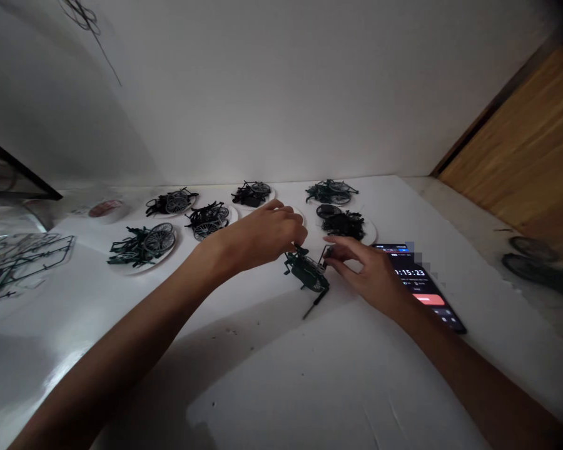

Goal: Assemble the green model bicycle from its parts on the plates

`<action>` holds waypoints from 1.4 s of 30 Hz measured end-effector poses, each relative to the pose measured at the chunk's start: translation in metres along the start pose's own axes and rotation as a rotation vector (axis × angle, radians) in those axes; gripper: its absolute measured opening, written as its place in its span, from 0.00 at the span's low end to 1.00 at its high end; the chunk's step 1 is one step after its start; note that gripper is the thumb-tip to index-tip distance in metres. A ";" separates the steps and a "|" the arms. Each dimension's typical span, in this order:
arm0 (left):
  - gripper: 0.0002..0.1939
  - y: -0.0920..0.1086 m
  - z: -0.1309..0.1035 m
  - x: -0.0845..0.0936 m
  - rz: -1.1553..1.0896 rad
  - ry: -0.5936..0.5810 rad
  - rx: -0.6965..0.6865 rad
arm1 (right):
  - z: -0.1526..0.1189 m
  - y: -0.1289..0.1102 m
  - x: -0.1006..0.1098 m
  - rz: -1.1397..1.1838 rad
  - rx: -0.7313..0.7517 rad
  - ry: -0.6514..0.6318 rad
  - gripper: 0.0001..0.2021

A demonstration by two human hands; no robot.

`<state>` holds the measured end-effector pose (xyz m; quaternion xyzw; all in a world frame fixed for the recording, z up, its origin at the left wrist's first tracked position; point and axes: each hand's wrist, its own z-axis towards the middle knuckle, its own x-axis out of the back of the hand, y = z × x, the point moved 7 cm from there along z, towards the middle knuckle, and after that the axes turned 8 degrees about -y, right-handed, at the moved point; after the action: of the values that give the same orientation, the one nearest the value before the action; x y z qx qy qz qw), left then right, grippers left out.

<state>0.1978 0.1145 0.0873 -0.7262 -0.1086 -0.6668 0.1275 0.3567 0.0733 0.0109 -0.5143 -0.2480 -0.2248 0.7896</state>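
A small dark green model bicycle, partly assembled, is between my two hands above the white table. Closed at its upper left end, the fingers of my left hand grip it from above, hiding that part. My right hand pinches at its right side, thumb and forefinger close together. A small greyish piece shows at these fingertips, too small to name. Below the bicycle, a thin dark rod with a pale tip points down toward the table.
Paper plates with dark model bicycle parts stand along the back, among them a left plate. A phone showing a timer lies by my right forearm. Green part frames lie at far left. Small scraps dot the table.
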 end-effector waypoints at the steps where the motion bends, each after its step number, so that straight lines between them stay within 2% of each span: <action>1: 0.08 0.000 0.000 0.000 -0.007 0.010 -0.008 | -0.001 0.000 0.003 0.011 -0.013 0.038 0.17; 6: 0.09 0.000 -0.002 0.002 -0.061 0.044 -0.048 | -0.007 -0.013 0.026 0.156 -0.079 0.309 0.12; 8: 0.09 0.000 -0.001 0.002 -0.065 0.047 -0.046 | -0.008 -0.016 0.030 0.258 -0.112 0.361 0.10; 15: 0.12 0.003 0.000 0.003 -0.028 0.092 -0.070 | -0.004 -0.006 0.005 0.559 -0.270 0.192 0.12; 21: 0.11 0.002 0.001 0.001 -0.018 0.104 -0.074 | -0.007 0.001 -0.011 0.606 -0.357 0.109 0.12; 31: 0.12 0.003 0.000 0.002 -0.013 0.089 -0.063 | -0.005 -0.001 -0.001 0.583 -0.312 0.114 0.11; 37: 0.11 0.002 0.000 0.002 -0.017 0.073 -0.040 | -0.004 -0.012 0.014 0.533 -0.235 0.204 0.20; 42: 0.07 0.004 0.000 0.001 -0.027 0.063 -0.038 | -0.004 -0.023 0.019 0.428 -0.133 0.213 0.16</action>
<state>0.1995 0.1109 0.0885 -0.7057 -0.1016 -0.6929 0.1080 0.3578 0.0594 0.0378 -0.5794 -0.0333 -0.1216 0.8052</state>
